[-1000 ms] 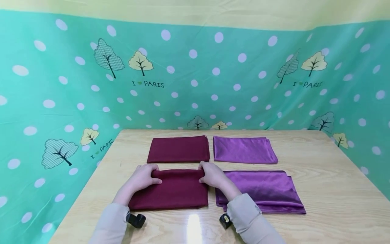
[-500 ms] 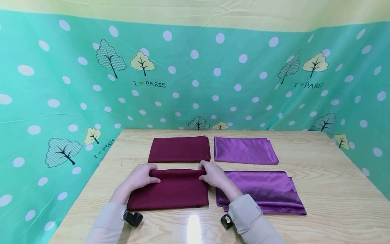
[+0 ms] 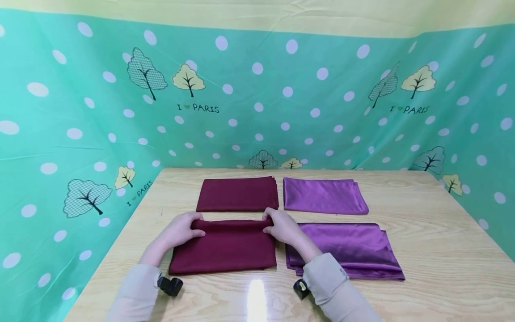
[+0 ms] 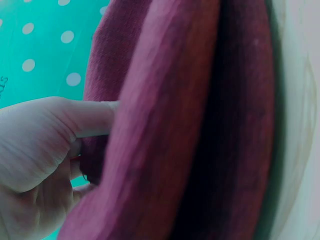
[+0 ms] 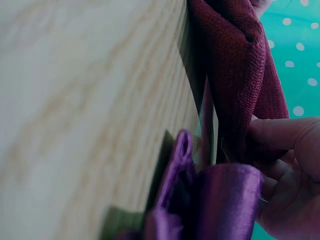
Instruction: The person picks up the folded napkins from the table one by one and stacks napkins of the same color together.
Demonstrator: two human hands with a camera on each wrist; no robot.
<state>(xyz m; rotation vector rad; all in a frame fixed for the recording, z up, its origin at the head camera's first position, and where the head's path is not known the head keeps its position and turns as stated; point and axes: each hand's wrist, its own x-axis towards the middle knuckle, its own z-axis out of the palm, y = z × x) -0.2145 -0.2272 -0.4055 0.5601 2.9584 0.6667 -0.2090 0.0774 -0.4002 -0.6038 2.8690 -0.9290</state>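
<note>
- Since I've got hold of the front maroon cloth [image 3: 229, 251], everything here is relative to that one: it's on the wood-grain surface [image 3: 438, 250], far edge pinched up a bit.
- Fingers of my left hand [image 3: 180, 230] are pinching the left end of its far edge, and those of my right hand [image 3: 283, 229] are pinching the right end. Neither has let go.
- Done, as far as I can judge: the back maroon cloth [image 3: 237, 195], just behind it, and the back purple cloth [image 3: 323, 196], behind and to its right. Both lie folded flat.
- The front purple cloth [image 3: 352, 243], just right of it, is folded too, but the layers sit offset, so maybe mostly there.
- Left: the front maroon one. It's already in layers, so I'd guess late stage, just not released yet.
</note>
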